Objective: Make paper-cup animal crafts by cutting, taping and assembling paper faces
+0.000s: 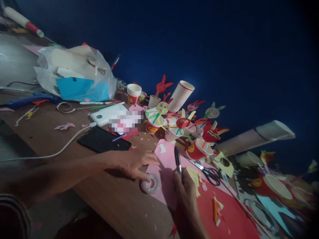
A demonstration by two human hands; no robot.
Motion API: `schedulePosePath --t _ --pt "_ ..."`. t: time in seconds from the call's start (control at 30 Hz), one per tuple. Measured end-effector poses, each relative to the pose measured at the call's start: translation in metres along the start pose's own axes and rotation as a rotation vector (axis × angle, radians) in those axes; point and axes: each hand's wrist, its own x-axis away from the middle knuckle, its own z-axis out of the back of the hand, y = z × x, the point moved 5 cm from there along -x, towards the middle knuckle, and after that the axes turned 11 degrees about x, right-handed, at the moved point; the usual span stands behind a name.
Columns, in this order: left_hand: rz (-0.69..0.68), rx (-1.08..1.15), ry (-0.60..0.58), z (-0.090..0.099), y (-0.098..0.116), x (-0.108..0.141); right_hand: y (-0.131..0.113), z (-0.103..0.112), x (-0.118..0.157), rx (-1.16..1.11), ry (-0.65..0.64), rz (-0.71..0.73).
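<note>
Brown table (112,196), smooth top, flecked with paper scraps. Directions from the right hand (186,187): crumpled, translucent plastic bag (102,71) far off at 11, blue sheet showing at its front. Flat, matte red sheet (226,215) at 4. Pink sheet (165,156) lies under the hand, reaching to 11, one pale scrap near its top. Right hand itself is clamped on the marker. Left hand (133,162) at 10: fingers spread, gripping nothing, thumb tip over the tape roll's rim; can't tell if touching. Paper cups (174,133) with cut-paper heads at 12 to 1. Scissors (211,175) at 2, black loop handles, metal blades. Tape roll (154,190) at 9: translucent ring, toothed hub, lying flat on the pink sheet's edge. Marker (177,156) at 11: slim cylinder, glossy black cap end up, silvery band.
</note>
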Motion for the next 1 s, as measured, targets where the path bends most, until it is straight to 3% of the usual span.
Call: schedulePosePath --t 0.07,0.13,0.23,0.33,0.4,0.5,0.7,0.87,1.0 --pt "0.002 0.005 0.122 0.009 0.001 0.001 -0.001 0.0 0.0 -0.018 -0.001 0.004" --pt "-0.021 -0.04 0.208 0.005 0.011 0.002 -0.001 0.001 0.0 -0.017 -0.002 0.004" --pt "-0.132 -0.18 0.081 -0.034 0.035 0.007 -0.002 0.003 -0.001 0.003 0.023 -0.004" --pt "-0.121 -0.292 -0.055 -0.071 0.048 0.016 -0.004 0.004 -0.001 0.02 0.042 -0.001" --pt "-0.056 -0.329 -0.092 -0.08 0.048 0.021 -0.005 0.004 -0.001 0.036 0.038 -0.002" --pt "-0.01 -0.342 -0.085 -0.078 0.045 0.023 -0.006 0.004 -0.001 0.027 0.021 -0.02" --pt "-0.059 -0.359 0.016 -0.082 0.037 0.022 -0.002 0.002 -0.002 0.001 0.006 -0.032" --pt "-0.1 -0.403 -0.007 -0.092 0.032 0.022 0.003 0.0 -0.002 -0.015 -0.01 -0.059" --pt "-0.108 -0.331 0.086 -0.081 0.036 0.019 -0.006 0.005 -0.001 -0.111 -0.004 -0.065"
